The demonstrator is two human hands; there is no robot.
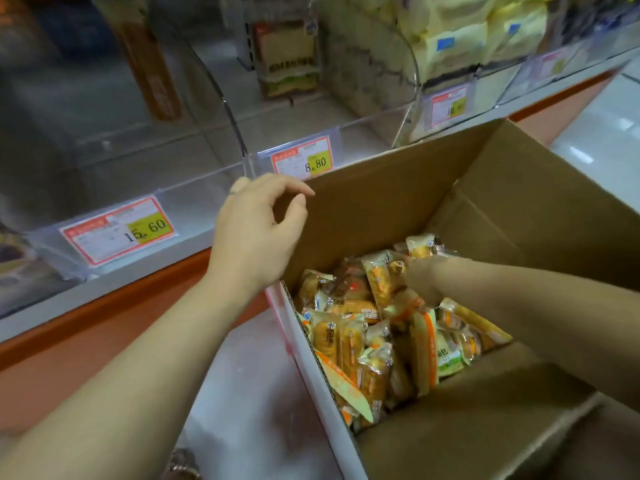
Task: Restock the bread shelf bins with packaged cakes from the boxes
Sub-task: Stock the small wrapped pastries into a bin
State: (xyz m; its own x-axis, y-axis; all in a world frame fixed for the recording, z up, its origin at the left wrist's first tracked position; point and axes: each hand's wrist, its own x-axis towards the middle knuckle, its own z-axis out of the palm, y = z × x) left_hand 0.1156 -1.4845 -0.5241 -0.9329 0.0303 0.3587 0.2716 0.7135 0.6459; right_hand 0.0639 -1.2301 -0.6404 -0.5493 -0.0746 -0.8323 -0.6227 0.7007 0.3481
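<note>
Cardboard box (519,188): brown, corrugated, flaps raised, plain inner walls. It stands open beneath both hands. Packaged cakes (349,334) are heaped loose inside, towards its left wall. They are small pillow-shaped packs in glossy, crinkled clear film with orange and pale green print, golden-brown cake showing through. Some lie flat, some stand on edge. Bare cardboard shows under the right forearm.

Left hand (256,230) hovers at the box's far-left corner, beyond the heap. Fingers loosely curled, thumb and forefinger tips close together, nothing held. Contact with the flap edge: cannot tell.

Right hand (424,282) reaches into the heap from the right, blurred, fingers hidden among the packs. Gripping or not: cannot tell.

Bins (194,199) of clear hard plastic with curved dividers line the shelf beyond the left hand. Price tags, red-bordered with yellow patches, sit on the bin fronts: "15.60" (119,230) left of the left hand, "8.80" (303,160) just beyond its fingertips. Pale yellow packs (460,39) are stacked in a bin far beyond the right hand.
</note>
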